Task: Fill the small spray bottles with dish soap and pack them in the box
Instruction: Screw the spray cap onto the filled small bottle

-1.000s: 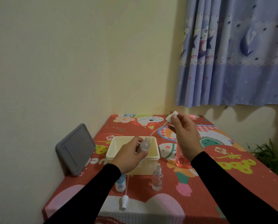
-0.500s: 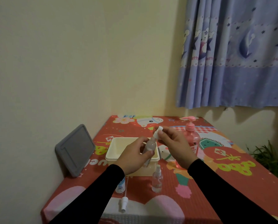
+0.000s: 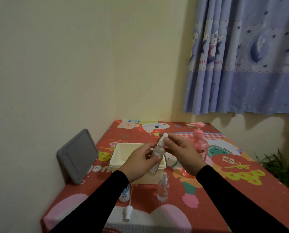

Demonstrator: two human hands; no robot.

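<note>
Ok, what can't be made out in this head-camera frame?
- Held spray bottle: fill level hidden by the left hand and right hand.
- Box: inside partly blocked by both hands.
- Labelled bottle: text too small, top behind the left sleeve.
- Soap bottle: base behind the right wrist.

A clear small spray bottle (image 3: 157, 153) is tilting above the cream box (image 3: 117, 158) (open-topped), its white spray head (image 3: 162, 140) seated; another capped bottle (image 3: 163, 188) is standing upright before the box, the pink dish soap bottle (image 3: 201, 143) behind.
</note>
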